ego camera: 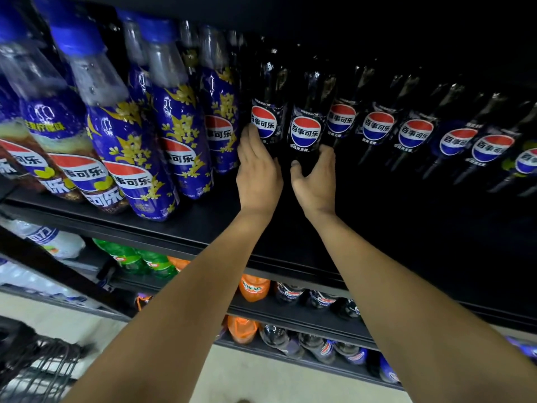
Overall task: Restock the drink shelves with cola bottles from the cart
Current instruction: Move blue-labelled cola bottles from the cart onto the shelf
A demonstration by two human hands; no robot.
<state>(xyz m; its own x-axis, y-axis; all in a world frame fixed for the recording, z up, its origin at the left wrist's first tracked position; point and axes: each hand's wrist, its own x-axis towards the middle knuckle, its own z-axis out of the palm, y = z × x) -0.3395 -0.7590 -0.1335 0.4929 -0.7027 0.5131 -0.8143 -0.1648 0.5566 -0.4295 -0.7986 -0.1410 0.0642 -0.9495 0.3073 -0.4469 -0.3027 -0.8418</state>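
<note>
Our left hand [258, 170] and right hand [315, 177] each seem to clasp an upright cola bottle [305, 129] just ahead on the shelf [203, 225].

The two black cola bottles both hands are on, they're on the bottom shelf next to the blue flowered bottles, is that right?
Not quite. The head view shows the left hand and right hand on two black cola bottles on the top shelf, not the bottom one. They do stand next to the blue flowered bottles.

We see a row of cola bottles [305, 132] on the shelf [203, 225], flowered bottles [180, 135] to their left, more shelves below, the cart [35, 365] lower left.
</note>
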